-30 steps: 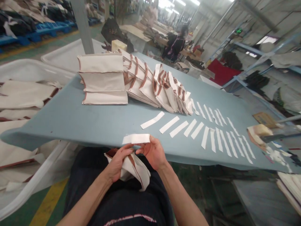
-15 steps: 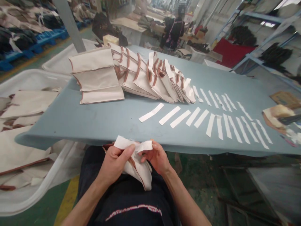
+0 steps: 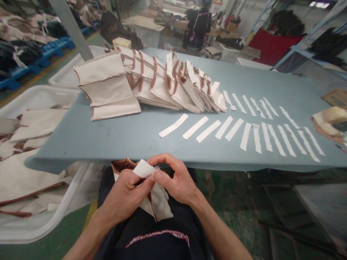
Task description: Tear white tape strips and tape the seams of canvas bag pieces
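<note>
Over my lap, my left hand [image 3: 123,196] grips a cream canvas bag [image 3: 157,204] with brown trim. Its thumb pinches a white strip [image 3: 143,169] against the bag's top. My right hand [image 3: 175,178] curls over the same strip from the right, fingers closed on it. The bag hangs down between both hands onto my dark trousers. Just beyond my hands is the near edge of a blue-grey table [image 3: 108,135].
A fanned row of cream bags with brown trim [image 3: 151,85] lies across the table, with several white strips [image 3: 244,131] laid side by side in front. White bins holding more bags [image 3: 29,144] stand at left. A person [image 3: 196,27] works at a far table.
The strip, held flat between both hands above the bag, has been folded down onto the bag's top. My right hand has closed over it. The view tilted downward.
</note>
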Demonstrator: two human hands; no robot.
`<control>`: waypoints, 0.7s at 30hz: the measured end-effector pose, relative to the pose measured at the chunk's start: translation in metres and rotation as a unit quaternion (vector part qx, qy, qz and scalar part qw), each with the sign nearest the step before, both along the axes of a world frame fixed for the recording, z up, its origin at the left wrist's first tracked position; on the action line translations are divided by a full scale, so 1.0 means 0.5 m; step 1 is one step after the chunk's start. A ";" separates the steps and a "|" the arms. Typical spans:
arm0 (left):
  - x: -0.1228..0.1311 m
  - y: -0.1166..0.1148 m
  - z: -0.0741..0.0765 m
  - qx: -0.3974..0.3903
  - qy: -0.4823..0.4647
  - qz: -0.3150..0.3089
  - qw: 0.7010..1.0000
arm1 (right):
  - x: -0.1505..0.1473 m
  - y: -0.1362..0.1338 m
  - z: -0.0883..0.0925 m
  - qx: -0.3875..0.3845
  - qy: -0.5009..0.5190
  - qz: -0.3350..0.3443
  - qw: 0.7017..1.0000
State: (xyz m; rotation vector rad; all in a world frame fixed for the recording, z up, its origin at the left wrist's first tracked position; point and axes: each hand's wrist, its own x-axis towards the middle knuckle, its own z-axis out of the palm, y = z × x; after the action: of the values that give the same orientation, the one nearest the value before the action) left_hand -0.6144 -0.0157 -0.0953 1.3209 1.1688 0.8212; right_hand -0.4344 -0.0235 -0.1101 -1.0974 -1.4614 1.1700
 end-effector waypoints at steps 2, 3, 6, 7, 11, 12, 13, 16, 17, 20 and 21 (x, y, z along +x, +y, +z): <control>0.000 -0.001 -0.001 0.038 0.031 -0.042 0.998 | -0.020 0.005 0.015 0.025 0.000 -0.005 1.000; -0.001 -0.002 -0.001 0.058 0.050 -0.064 0.995 | -0.029 0.007 0.017 0.030 0.002 -0.013 0.999; -0.005 -0.004 -0.003 0.076 0.072 -0.090 0.990 | -0.047 0.007 0.015 0.010 0.014 -0.031 0.999; -0.007 -0.005 -0.004 0.076 0.073 -0.092 0.990 | -0.050 0.005 0.014 -0.002 0.021 -0.032 0.999; -0.011 -0.010 -0.004 0.063 0.059 -0.086 0.993 | -0.060 -0.003 0.017 -0.060 0.042 -0.017 0.997; -0.012 -0.013 -0.002 0.056 0.057 -0.088 0.993 | -0.063 -0.005 0.020 -0.080 0.050 -0.017 0.995; -0.012 -0.015 0.002 0.048 0.055 -0.092 0.993 | -0.065 -0.006 0.023 -0.102 0.061 -0.017 0.993; -0.015 -0.023 0.014 0.030 0.044 -0.102 0.993 | -0.074 -0.009 0.033 -0.152 0.097 -0.025 0.983; -0.017 -0.025 0.017 0.025 0.037 -0.104 0.994 | -0.077 -0.010 0.037 -0.161 0.102 -0.026 0.981; -0.020 -0.030 0.024 0.017 0.017 -0.102 0.994 | -0.085 -0.013 0.048 -0.166 0.090 -0.034 0.981; -0.020 -0.031 0.025 0.016 0.009 -0.101 0.995 | -0.087 -0.013 0.051 -0.164 0.085 -0.037 0.982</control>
State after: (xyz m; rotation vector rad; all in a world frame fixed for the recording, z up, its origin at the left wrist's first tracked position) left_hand -0.6246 -0.0314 -0.0829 1.4494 1.0203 0.6837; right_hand -0.4776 -0.0302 -0.0845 -1.2271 -1.1111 1.4478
